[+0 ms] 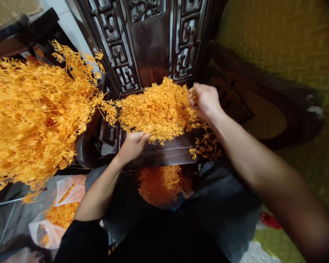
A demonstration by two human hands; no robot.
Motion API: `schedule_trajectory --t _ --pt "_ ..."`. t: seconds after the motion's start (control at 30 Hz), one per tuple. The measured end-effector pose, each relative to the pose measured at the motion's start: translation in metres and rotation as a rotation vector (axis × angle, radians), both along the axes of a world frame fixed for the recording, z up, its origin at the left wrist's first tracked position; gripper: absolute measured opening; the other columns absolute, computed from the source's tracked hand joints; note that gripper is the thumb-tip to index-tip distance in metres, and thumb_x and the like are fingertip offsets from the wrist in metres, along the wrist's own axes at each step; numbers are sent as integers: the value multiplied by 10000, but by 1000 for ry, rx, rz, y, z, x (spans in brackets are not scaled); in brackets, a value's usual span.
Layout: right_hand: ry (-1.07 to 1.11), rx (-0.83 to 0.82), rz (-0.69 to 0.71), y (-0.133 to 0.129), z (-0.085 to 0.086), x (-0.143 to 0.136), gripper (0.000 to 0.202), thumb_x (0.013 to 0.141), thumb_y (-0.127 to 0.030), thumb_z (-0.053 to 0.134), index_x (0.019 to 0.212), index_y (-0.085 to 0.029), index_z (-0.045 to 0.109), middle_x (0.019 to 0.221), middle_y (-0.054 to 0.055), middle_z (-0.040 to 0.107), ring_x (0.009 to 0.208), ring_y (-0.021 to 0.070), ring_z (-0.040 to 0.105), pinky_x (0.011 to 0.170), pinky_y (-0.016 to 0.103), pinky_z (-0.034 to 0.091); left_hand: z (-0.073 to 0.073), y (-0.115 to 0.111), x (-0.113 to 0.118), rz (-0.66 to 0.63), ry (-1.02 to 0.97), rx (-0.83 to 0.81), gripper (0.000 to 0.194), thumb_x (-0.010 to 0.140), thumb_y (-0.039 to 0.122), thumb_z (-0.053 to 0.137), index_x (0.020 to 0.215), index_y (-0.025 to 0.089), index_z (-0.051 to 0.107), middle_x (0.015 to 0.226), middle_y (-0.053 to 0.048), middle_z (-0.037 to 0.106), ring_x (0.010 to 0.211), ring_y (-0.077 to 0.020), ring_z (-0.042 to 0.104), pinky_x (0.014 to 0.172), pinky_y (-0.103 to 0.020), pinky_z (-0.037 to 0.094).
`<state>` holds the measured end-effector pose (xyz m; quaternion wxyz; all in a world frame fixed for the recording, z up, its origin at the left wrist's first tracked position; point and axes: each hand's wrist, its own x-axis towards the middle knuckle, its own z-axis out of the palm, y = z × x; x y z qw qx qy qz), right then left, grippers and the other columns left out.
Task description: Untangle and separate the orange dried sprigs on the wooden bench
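Head view of a person seated at a dark carved wooden chair (164, 153), its seat serving as the table. A heap of orange branching sprigs (157, 109) lies on the seat against the fretwork back panel (150, 40). The left hand (131, 146) rests at the heap's near edge, fingers curled loosely over the sprigs; the right hand (204, 100) pinches a sprig at the heap's far right edge. A larger orange mass (30, 117) fills the left. No legible writing, label or brand is visible.

small sprig pile (159, 109) on wooden chair seat (164, 153), big sprig heap (30, 117) left of it, carved chair back (148, 40) behind
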<state>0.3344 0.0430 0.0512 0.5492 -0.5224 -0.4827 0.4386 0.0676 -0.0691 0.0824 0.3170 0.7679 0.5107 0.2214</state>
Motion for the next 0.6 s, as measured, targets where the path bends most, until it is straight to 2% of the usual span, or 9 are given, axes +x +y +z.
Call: schedule_trajectory --t 0.07,0.1,0.17,0.27,0.33,0.4,0.47,0.6 --pt "112 -182 81 -7 0 -3 160 962 -337 576 906 -189 603 832 63 686 484 92 479 454 248 261 1 1 0 18 -2 66 459 1022 387 446 598 212 418 574 30 438 574 -121 434 629 -290 318" --pt "153 -248 139 -15 -1 -10 132 943 -320 585 943 -192 618 888 73 708 511 107 507 448 247 267 0 2 1 23 4 106 453 1025 384 446 606 212 422 580 28 441 576 -122 433 633 -293 315" --pt "195 -287 281 -33 -2 -30 239 966 -414 548 976 -198 650 973 98 724 610 147 571 469 259 332 -4 5 7 40 20 184 432 1026 373 446 624 216 424 589 25 443 570 -125 421 633 -300 303" --pt "141 -182 398 -47 -6 -55 490 947 -677 528 946 -212 682 974 95 718 791 192 619 619 304 457 -12 8 20 47 55 235 391 1017 345 456 648 221 425 594 22 459 564 -131 424 636 -308 292" --pt "-47 -69 378 -43 -9 -60 569 861 -762 617 823 -197 666 800 49 660 739 173 570 669 304 443 -16 7 27 17 65 226 382 1016 342 453 655 221 444 596 17 480 574 -136 447 646 -309 305" --pt "-259 -3 298 -32 -11 -56 595 840 -757 659 703 -179 626 612 -1 516 621 137 460 634 292 376 -17 6 32 -17 48 185 384 1018 352 448 660 217 482 605 11 512 596 -140 483 659 -305 331" --pt "-377 14 238 -20 -11 -49 575 904 -695 634 674 -168 633 523 -23 409 559 122 380 603 296 318 -16 6 35 -29 22 126 384 1014 355 451 664 214 522 613 8 537 617 -142 512 661 -300 348" --pt "-417 33 173 -3 -8 -47 546 999 -575 580 655 -156 646 501 -5 420 558 133 411 618 306 318 -12 9 40 15 -8 12 362 992 333 480 659 211 556 590 20 525 609 -137 492 648 -295 349"
